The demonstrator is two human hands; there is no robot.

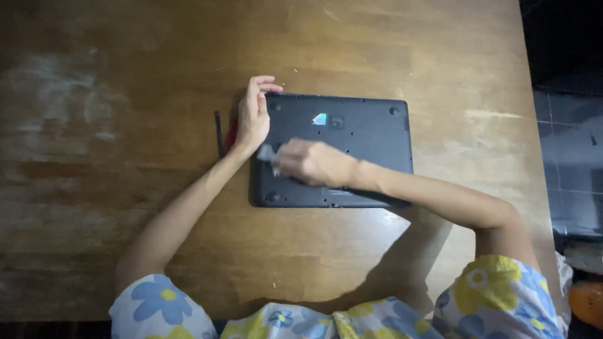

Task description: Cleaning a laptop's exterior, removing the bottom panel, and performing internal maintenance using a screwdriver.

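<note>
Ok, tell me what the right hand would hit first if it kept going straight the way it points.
The right hand, gripping a small blurred grey tool, points leftward over the black upturned laptop. It would probably first meet the left hand at the laptop's left edge.

Short floral sleeves (pixel 496 295), blue and yellow flowers, bare forearms

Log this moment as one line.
left hand: steadies laptop edge | right hand: small grey tool on underside | wooden table

A home – worn wooden table (pixel 125 94), tiled floor (pixel 568 157)
</note>
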